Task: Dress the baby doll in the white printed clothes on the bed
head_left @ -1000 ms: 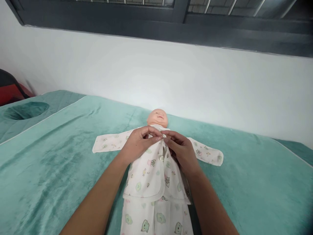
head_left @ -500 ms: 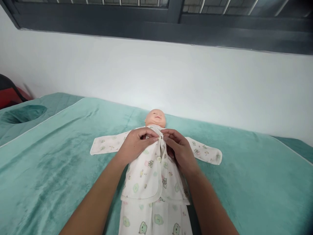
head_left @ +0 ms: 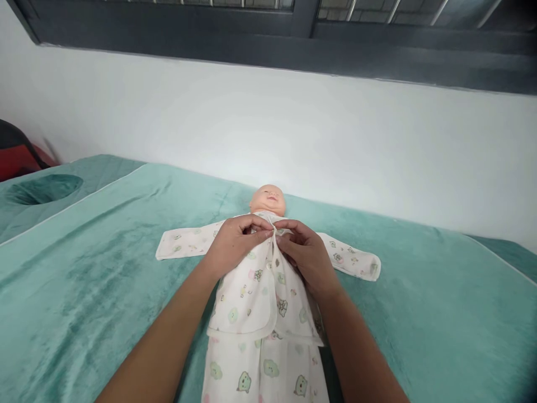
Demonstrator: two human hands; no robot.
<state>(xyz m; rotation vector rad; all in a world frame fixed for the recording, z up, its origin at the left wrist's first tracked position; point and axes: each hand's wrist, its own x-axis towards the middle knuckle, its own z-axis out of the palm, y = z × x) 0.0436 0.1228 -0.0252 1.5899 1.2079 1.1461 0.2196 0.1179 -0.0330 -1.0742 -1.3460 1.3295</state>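
A baby doll [head_left: 268,200] lies on its back, head toward the wall, dressed in a white printed jacket [head_left: 247,296] with both sleeves stretched out sideways. Matching printed trousers [head_left: 268,369] show below the jacket hem. At the upper chest, my left hand [head_left: 241,240] pinches one front edge of the jacket between thumb and fingers. Opposite it, my right hand [head_left: 304,252] pinches the other front edge, fingertips almost meeting the left ones. Whatever fastening lies between the fingertips is mostly hidden. A button [head_left: 269,266] shows lower on the front, where the two edges hang slightly apart.
A green plush cover [head_left: 104,268] spreads beneath the doll, with a round hole [head_left: 46,189] at far left. Behind stand a white wall [head_left: 268,123] and a dark window frame [head_left: 168,36]. A red and black object [head_left: 19,157] sits at the left edge.
Both hands stay at the upper chest with small finger movements. The jacket edges between them are drawn up closer together, and the button visible there before is now hidden.
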